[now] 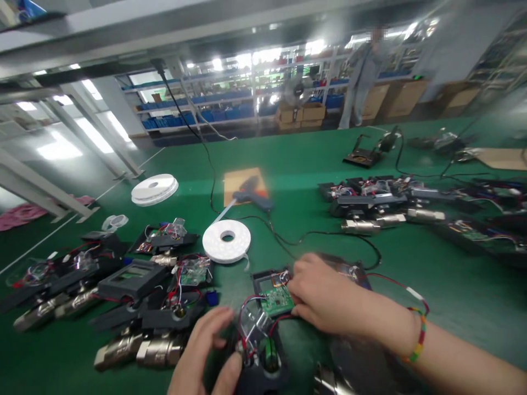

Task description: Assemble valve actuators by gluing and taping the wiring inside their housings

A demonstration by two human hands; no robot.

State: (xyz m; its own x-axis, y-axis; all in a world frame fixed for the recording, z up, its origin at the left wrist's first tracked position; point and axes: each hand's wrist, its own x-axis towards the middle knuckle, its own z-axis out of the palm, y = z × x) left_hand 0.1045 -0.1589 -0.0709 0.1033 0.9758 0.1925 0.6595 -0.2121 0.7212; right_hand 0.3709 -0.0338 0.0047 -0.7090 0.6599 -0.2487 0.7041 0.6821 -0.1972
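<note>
My right hand (319, 291), a beaded bracelet (420, 334) on its wrist, is closed with curled fingertips at the right edge of a green circuit board (276, 299). That board lies in a black plastic housing (257, 282); whatever the fingertips pinch is hidden. Lower down, my left hand (206, 345) has its fingers apart, the thumb against the left side of another black housing (263, 378). Inside this one are a clear plastic piece (253, 323), red and black wires and a green part (270, 354). Red wires run between the two housings.
Left of my hands lie several black housings (134, 278) with metal valve fittings (160, 351). Ahead are a white tape roll (226, 241), a blurred glue gun (253, 196) and its cable. More assemblies (370, 203) lie at right. A person (360, 77) stands beyond the green table.
</note>
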